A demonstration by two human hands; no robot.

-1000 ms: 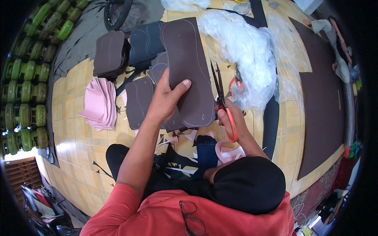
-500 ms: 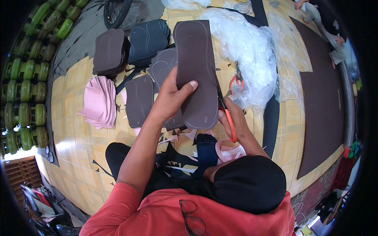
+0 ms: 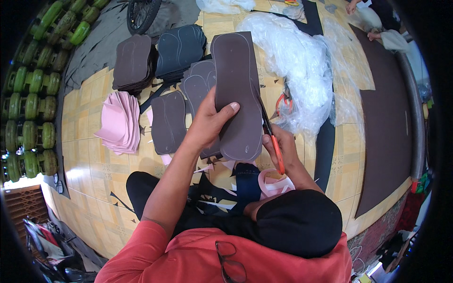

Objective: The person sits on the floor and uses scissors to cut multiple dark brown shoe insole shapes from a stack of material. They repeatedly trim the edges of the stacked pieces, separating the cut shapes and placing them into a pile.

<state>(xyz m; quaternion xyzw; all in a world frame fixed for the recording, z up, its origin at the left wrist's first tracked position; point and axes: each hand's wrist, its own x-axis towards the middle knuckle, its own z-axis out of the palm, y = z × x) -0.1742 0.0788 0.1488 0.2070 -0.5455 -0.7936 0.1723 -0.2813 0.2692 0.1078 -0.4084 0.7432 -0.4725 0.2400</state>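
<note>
My left hand [image 3: 210, 120] grips a dark brown sole-shaped foam sheet [image 3: 236, 70] by its left edge, thumb on top. A pale outline of a sole is drawn on the sheet. My right hand [image 3: 286, 148] is closed round orange-handled scissors [image 3: 277, 153], whose dark blades lie along the sheet's right edge. Part of that edge follows the drawn curve. Beneath and left of the sheet are more brown marked pieces [image 3: 168, 122], partly covered by my left arm and the held sheet.
Brown [image 3: 132, 61] and black [image 3: 178, 49] stacks stand at the far left, with a pink stack [image 3: 119, 122] nearer. Clear plastic [image 3: 297, 70] lies right, partly over other orange-handled scissors [image 3: 283, 103]. Offcuts [image 3: 210, 188] litter my lap. Another person's hand [image 3: 373, 36] shows at upper right.
Both hands, the foam sheet and the scissors have shifted slightly toward me in the picture. The scissors still lie along the sheet's right edge. At upper right, the other person's hands have moved.
</note>
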